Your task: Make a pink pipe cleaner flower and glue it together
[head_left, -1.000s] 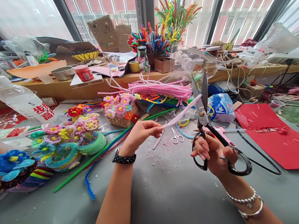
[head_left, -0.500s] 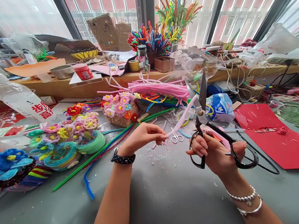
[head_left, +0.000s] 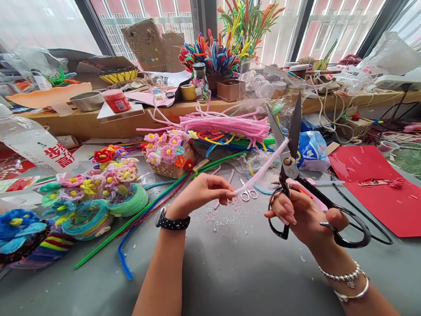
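Note:
Between thumb and fingers, my left hand (head_left: 210, 193) pinches one end of a pale pink pipe cleaner (head_left: 262, 170). The pipe cleaner slants up to the right, and its far end lies at the parted blades of the large black-handled scissors (head_left: 291, 167). My right hand (head_left: 305, 213) holds these scissors by the handles, blades pointing up and spread wide. Below the pipe cleaner, small silver scissors (head_left: 249, 194) rest on the grey table among glittery bits. A thick bundle of pink pipe cleaners (head_left: 225, 124) lies behind.
Pipe-cleaner flower pots (head_left: 85, 214) and a clear bottle (head_left: 30, 140) stand on the left. A flower basket (head_left: 169, 157) sits behind my left hand. Long green pipe cleaners (head_left: 156, 208) cross the table. On the right lies a red sheet (head_left: 396, 190). A cluttered wooden shelf (head_left: 176, 114) runs along the windows.
The large scissors have shifted slightly right, and their handles have spread wider. The pipe cleaner's far end has moved right and a little lower. My left hand has barely moved.

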Demonstrator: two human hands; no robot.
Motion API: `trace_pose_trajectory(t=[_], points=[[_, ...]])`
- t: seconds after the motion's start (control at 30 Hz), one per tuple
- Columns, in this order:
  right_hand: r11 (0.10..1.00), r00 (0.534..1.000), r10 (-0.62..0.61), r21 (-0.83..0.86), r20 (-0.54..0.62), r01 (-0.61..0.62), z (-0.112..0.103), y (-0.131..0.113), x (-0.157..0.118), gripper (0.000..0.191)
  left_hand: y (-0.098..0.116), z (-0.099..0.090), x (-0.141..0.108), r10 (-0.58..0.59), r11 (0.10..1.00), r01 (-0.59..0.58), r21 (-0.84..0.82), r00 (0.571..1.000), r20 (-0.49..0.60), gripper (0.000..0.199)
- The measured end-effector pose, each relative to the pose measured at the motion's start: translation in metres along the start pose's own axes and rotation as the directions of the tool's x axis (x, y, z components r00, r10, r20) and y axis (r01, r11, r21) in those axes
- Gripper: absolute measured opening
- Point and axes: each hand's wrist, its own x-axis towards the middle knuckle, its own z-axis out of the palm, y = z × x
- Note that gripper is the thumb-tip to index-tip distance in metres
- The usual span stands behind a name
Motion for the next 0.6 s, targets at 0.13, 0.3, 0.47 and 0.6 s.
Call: trace_pose_trajectory(t=[0.13,0.3,0.47,0.6], points=[[0.999,0.999,-0.025,-0.027,-0.033,0.024,-0.0003,-0.0011,0.0005,0.038,-0.0003,-0.0004,-0.0003,-0.009,1.0,0.009,-0.012,1.0,-0.017,0.022],[0.996,0.991,-0.061,-0.067,-0.119,0.053,0.0008,-0.0018,-0.002,0.026,-0.004,-0.0024,-0.0008,0.015,0.998,-0.016,-0.053,1.0,-0.022,0.019],[0.985,0.979,-0.063,-0.17,-0.191,0.03,0.0027,-0.0044,-0.0026,0.027,-0.0049,-0.0058,-0.0011,-0.001,0.999,-0.004,-0.045,0.995,-0.101,0.017],[0.973,0.983,-0.105,-0.218,-0.151,0.07,-0.0002,-0.0068,-0.0025,0.029,-0.004,-0.0097,-0.0029,0.009,0.999,-0.018,-0.051,0.984,-0.18,0.015]])
